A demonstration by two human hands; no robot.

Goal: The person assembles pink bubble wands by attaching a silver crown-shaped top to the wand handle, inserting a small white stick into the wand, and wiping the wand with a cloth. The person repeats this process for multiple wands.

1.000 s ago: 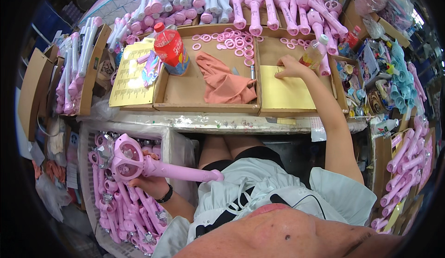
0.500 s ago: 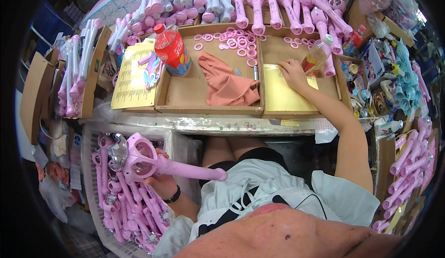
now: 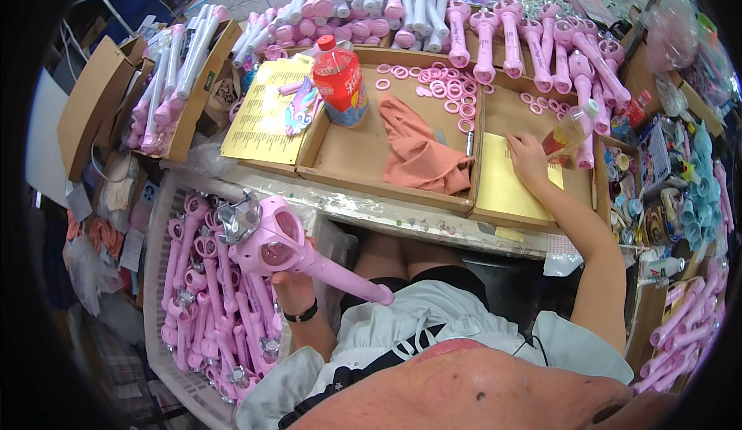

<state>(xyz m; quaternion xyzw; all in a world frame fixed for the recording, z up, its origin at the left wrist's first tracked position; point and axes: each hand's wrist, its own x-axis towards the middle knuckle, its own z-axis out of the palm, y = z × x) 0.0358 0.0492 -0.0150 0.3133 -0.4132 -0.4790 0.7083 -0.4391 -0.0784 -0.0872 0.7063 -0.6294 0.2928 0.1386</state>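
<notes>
In my left hand [image 3: 295, 289], over the basket on the left, is a pink toy wand [image 3: 318, 266] with a round openwork head and a silver faceted gem at its end. The wand's handle slants down to the right, toward my lap. My thumb shows below the wand head, while most of the other fingers are hidden behind it. My right hand [image 3: 529, 159] lies on a yellow sheet [image 3: 512, 192] in the right cardboard tray, fingers stretched toward the sheet's far edge. Nothing shows held in it. A bottle of amber liquid [image 3: 566, 138] stands beside it.
A white basket [image 3: 158, 275] of pink wands stands at my left. The left tray [image 3: 340, 155] holds an orange cloth [image 3: 421, 151], a red-capped bottle [image 3: 340, 86] and pink rings [image 3: 444, 90]. Printed yellow sheets [image 3: 259, 132] lie beside it. More wands [image 3: 510, 39] line the back.
The view has swung, so the table appears shifted right and tilted. The wand in my left hand now slants more steeply downward. My right hand stays on the yellow sheet.
</notes>
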